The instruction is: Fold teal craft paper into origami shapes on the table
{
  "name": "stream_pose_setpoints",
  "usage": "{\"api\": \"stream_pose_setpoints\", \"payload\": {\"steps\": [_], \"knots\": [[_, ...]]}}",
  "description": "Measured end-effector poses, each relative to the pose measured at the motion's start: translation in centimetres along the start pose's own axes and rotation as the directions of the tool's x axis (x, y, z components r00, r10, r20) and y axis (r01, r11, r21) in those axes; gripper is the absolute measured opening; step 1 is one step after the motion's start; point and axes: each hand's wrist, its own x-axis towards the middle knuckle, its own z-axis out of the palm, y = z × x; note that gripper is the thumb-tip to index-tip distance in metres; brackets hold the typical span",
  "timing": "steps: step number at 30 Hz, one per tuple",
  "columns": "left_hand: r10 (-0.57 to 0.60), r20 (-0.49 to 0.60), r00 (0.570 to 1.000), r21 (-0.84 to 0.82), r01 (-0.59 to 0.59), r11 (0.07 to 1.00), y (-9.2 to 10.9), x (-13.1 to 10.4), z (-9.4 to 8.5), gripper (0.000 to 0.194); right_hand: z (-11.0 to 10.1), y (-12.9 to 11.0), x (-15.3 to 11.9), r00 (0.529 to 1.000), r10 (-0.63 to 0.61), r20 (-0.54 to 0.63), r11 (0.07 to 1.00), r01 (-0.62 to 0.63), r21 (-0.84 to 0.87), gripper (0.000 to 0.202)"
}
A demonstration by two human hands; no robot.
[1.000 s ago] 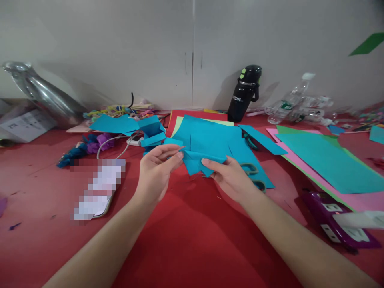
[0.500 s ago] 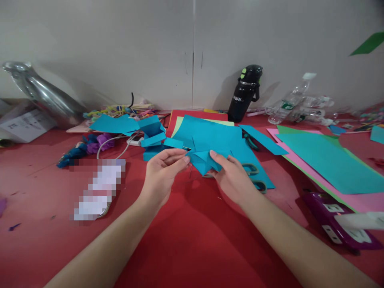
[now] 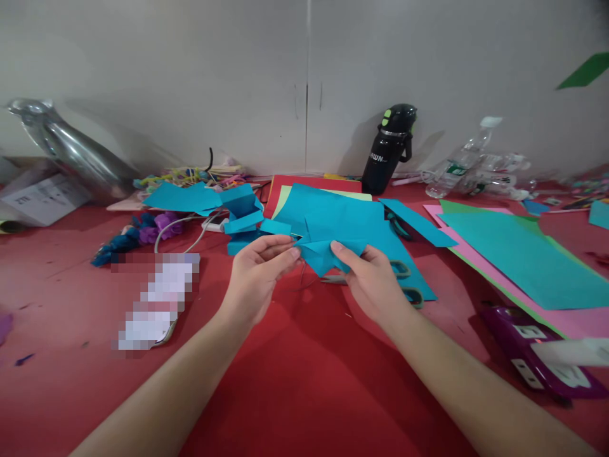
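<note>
Because thin paper bends easily, the folded paper [image 3: 320, 254] seems to be gripped on both sides so its creases stay put: the left hand [image 3: 257, 270] pinches its left tip between thumb and fingers, while the right hand [image 3: 373, 273] lays a thumb on its face, the other fingers mostly hidden behind. Held this way, it shows its pleats to the person, its lower point hanging free over the worktop [image 3: 304, 393]; whether its far edge brushes the blue sheet [image 3: 340, 206] behind it cannot be told. To its right lie the scissors [image 3: 404, 275], rings outward and blades leading back past the right hand, likely kept there for easy reach. Well to its left rests a phone [image 3: 159, 301], face up, perhaps for glancing at. Farther to its right, coloured sheets [image 3: 518, 254] overlap in a loose pile, probably set aside to leave the middle free. As for room, the near side of the folded paper offers the most, with red worktop between the forearms; its far side is tight, bounded by the blue sheet and, beyond its left tip, blue scraps [image 3: 243, 221]. Directly below its lower edge the scissor blades show, so lowering it there could snag.
</note>
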Motion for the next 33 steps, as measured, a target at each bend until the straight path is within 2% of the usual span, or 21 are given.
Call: {"api": "stream_pose_setpoints", "payload": {"steps": [9, 16, 21, 25, 30, 33], "knots": [[-0.008, -0.013, 1.000, 0.011, 0.008, 1.000, 0.1, -0.1, 0.1, 0.028, -0.1, 0.2, -0.1, 0.996, -0.082, -0.020, 0.992, 0.080, -0.100, 0.017], [-0.024, 0.000, 1.000, 0.055, 0.024, 0.998, 0.2, 0.1, -0.2, 0.027, -0.2, 0.1, -0.1, 0.997, -0.074, -0.022, 0.989, 0.071, -0.133, 0.022], [-0.157, 0.134, 0.978, 0.120, 0.141, 0.983, 0.4, 0.2, -0.6, 0.029, -1.1, 0.0, 0.4, 0.999, -0.043, -0.015, 0.993, 0.041, -0.112, 0.022], [-0.270, 0.209, 0.940, 0.208, 0.227, 0.951, 0.4, 0.4, -1.0, 0.031, -1.8, -0.2, 0.8, 0.996, 0.046, 0.075, 0.987, -0.034, -0.157, 0.020], [-0.246, 0.233, 0.941, 0.262, 0.183, 0.948, 0.2, 0.7, -1.5, 0.024, -2.2, -0.3, 0.9, 0.990, 0.057, 0.132, 0.965, -0.021, -0.262, 0.025], [-0.227, 0.239, 0.944, 0.299, 0.151, 0.942, 0.2, 1.0, -1.8, 0.024, -2.1, -0.4, 0.9, 0.986, 0.064, 0.153, 0.965, -0.022, -0.263, 0.025]]}}
